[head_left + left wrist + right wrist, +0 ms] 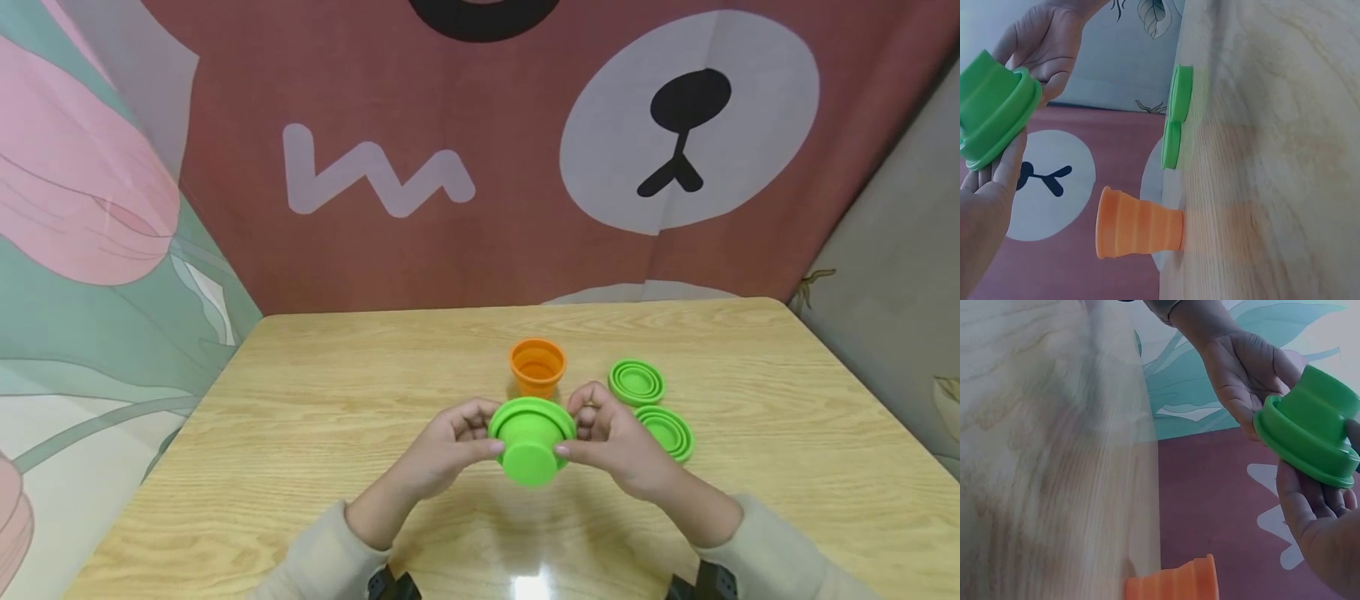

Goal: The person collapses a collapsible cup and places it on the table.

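Note:
A green collapsible cup (531,442), partly extended, is held above the table between both hands. Its base points toward the head camera and its wide rim faces away. The left hand (453,446) pinches the cup's left side, thumb on the near face and fingers behind the rim. On the opposite side the right hand (618,442) grips it the same way. In the left wrist view the green cup (991,109) shows its stepped wall and thick rim. An orange collapsible cup (537,367), fully extended, stands upright on the table just beyond the hands.
Two flattened green collapsible cups (637,382) lie on the wooden table (360,375), right of the orange cup; the nearer one is partly covered by the right hand. A printed curtain (420,258) hangs behind the table's far edge.

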### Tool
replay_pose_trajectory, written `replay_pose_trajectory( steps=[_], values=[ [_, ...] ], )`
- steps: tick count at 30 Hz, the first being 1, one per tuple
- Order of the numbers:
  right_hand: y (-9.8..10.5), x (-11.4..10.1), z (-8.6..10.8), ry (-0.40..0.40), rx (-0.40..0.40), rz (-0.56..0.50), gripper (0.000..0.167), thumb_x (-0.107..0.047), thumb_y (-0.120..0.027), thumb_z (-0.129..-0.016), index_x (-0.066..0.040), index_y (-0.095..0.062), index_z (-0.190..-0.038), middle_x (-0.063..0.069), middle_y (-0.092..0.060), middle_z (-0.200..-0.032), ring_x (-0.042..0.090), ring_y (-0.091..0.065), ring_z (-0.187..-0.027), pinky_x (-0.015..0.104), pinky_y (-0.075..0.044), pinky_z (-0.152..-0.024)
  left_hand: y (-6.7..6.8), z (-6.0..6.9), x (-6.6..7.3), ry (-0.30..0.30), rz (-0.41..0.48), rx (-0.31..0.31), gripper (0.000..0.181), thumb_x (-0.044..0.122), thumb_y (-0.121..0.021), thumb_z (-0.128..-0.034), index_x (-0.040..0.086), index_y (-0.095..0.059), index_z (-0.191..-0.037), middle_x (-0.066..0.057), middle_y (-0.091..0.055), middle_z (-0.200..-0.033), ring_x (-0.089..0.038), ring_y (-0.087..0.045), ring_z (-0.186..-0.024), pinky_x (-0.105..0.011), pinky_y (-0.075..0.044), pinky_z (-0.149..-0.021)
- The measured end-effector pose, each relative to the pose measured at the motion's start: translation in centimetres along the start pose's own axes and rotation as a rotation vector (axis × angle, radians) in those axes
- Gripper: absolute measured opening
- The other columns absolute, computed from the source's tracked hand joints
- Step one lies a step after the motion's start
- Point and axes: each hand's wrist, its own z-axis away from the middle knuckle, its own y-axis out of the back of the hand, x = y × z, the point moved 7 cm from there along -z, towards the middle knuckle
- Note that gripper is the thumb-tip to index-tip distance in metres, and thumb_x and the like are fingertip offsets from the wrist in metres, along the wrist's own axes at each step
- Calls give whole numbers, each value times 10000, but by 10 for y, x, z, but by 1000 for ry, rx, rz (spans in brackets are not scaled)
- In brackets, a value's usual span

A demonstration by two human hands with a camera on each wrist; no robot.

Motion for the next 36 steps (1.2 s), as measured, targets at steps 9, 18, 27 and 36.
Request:
replay_pose_trajectory(
  steps=[9, 18, 27, 36],
  values=[
    [0, -1, -1, -56, 39, 226, 370, 59, -611, -725, 19, -275, -874, 100, -450, -755, 109, -479, -647, 195, -473, -555, -4, -1, -1, 7, -60, 14, 419, 19, -599, -763, -213, -383, -1037, -48, -542, -887, -117, -550, -782, -231, -490, -693],
    [-3, 3, -2, -151, 61, 371, 364, 47, -581, -739, 69, -349, -1019, 138, -534, -785, 156, -529, -662, 257, -497, -582, -4, -2, -6, 42, -102, 21, 364, -15, -572, -769, -181, -402, -1044, -73, -548, -905, -138, -563, -804, -273, -492, -712],
    [-6, 6, -2, -190, 46, 312, 270, 84, -488, -724, 79, -333, -945, 163, -563, -788, 189, -574, -672, 313, -510, -604, -4, -5, -10, 68, -109, -2, 349, 15, -549, -799, -160, -410, -1066, -92, -548, -924, -149, -559, -821, -283, -483, -738],
    [-4, 10, 1, -193, 112, 191, 307, 110, -481, -666, 28, -316, -911, 92, -572, -724, 145, -557, -630, 250, -478, -580, -4, -8, -13, 87, -153, -27, 342, 24, -552, -804, -141, -435, -1079, -112, -550, -936, -152, -550, -821, -288, -479, -745]
  ],
)
